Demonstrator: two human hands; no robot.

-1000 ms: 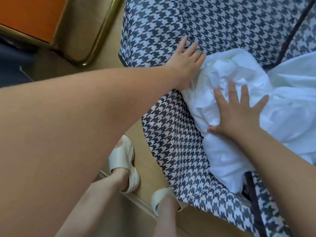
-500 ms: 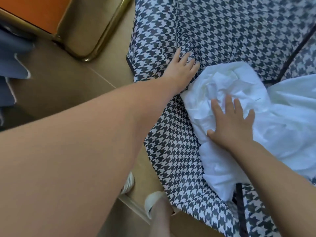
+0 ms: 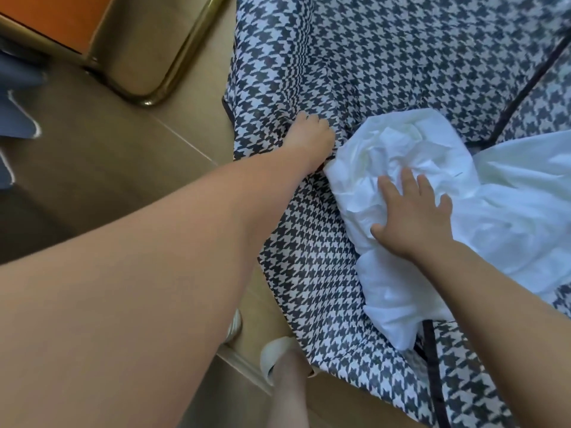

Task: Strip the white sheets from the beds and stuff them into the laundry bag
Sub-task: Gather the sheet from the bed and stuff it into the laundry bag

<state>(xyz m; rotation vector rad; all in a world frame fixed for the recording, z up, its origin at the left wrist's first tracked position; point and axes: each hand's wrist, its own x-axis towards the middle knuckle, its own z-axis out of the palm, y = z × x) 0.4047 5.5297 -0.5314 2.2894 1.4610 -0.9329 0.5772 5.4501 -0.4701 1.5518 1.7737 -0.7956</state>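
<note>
Blue cloth [image 3: 15, 118] hangs at the far left, beside an orange panel [image 3: 52, 17] with a brass rim [image 3: 185, 57], all over a tan floor [image 3: 108, 168]. A pale shoe [image 3: 275, 353] shows low down, touching the bag's near edge.

The left hand [image 3: 312, 139] lies on the houndstooth bag [image 3: 401, 50] just beside the sheet. Its fingers are curled into a fold of the bag's cloth, bunching it as if to hold that side taut.

The white sheet [image 3: 401, 143] lies as a crumpled wad on the bag, between two dark trim lines that look like the mouth, though I cannot tell how deep it sits. Its smoother part runs off the right edge.

The right hand [image 3: 414, 220] rests flat on the wad, fingers spread and straight, pressing down and gripping nothing.

As a judgement, the sheet is light, soft and springy: it creases freely and will likely puff back up once the pressure is off. It is neither fragile nor slippery, but it is bulky, and the loose tail could drag or catch on the trim. The best hold is a fistful of the tail near the mouth, fed in by stages, with the other hand keeping the limp bag cloth pulled open.
</note>
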